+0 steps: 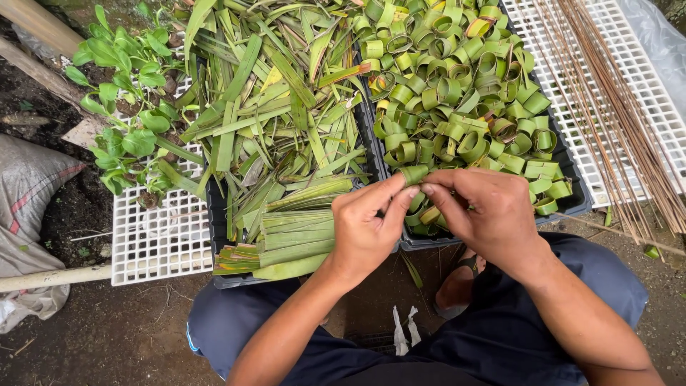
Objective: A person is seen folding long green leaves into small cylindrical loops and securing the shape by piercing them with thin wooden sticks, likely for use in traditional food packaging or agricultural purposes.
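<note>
- Over the near rim of the black tray [572, 204]: 2 hands together, pinching 1 rolled leaf ring [413, 174] between them.
- Left hand [368, 225]: thumb and fingers closed on the ring's near side.
- Right hand [486, 211]: fingertips closed on the same ring.
- Tray heaped with finished leaf rings [457, 93].
- Left of it: cut leaf strips [296, 239], stacked flat, loose trimmings behind.
- Right: thin brown sticks [614, 107] lying on a white grid panel [643, 78].
</note>
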